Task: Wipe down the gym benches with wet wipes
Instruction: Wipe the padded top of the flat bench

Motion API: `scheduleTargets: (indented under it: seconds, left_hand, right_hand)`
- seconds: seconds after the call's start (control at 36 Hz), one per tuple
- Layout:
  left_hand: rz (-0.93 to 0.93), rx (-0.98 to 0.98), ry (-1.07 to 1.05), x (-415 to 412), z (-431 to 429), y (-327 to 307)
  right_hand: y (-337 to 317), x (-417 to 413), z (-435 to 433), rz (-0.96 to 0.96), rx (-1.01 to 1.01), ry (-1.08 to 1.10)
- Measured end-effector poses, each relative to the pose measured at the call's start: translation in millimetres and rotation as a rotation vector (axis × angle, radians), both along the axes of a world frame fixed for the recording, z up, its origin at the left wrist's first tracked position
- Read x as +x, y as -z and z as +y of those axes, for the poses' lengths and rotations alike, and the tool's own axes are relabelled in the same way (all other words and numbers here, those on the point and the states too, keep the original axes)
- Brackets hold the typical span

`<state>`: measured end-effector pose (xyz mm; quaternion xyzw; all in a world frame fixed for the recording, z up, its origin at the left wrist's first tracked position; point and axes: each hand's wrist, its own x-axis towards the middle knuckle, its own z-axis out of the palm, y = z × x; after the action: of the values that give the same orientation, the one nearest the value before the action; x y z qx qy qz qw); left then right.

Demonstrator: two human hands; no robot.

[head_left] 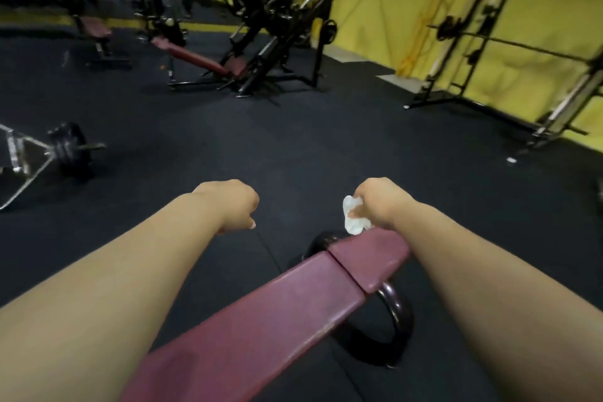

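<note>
A maroon padded bench runs from the bottom centre up to the right, split into a long pad and a short end pad. My right hand grips a crumpled white wet wipe at the far end of the short pad. My left hand hovers over the dark floor to the left of the bench, fingers curled, holding nothing.
A black curved bench foot shows under the pad. A loaded barbell frame lies on the floor at left. Another maroon incline bench and a black machine stand farther back. A rack lines the yellow wall at right.
</note>
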<state>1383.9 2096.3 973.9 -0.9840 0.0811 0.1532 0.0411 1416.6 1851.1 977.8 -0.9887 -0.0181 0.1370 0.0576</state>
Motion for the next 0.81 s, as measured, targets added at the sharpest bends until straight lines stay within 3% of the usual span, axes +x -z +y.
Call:
scheduleTargets:
  seconds: [0.19,0.33,0.53,0.81]
  left_hand:
    - [-0.087,-0.015,0.267,26.6,-119.5,-33.0]
    - [-0.121,-0.036,0.443,35.5,-224.7,-41.7]
    - [-0.098,-0.061,0.651,17.5,-399.3,-35.0]
    - [-0.047,-0.065,0.875,-30.2,-652.4,-7.1]
  right_hand:
    - [-43.3,-30.8,-115.1,0.125,-0.35,0.233]
    - [-63.2,-82.5,-218.2,-0.001,-0.172,0.37]
    - [-53.8,-160.3,-381.5,-0.334,0.149,0.626]
    - [-37.4,-244.2,-591.0,-0.208,-0.018,0.774]
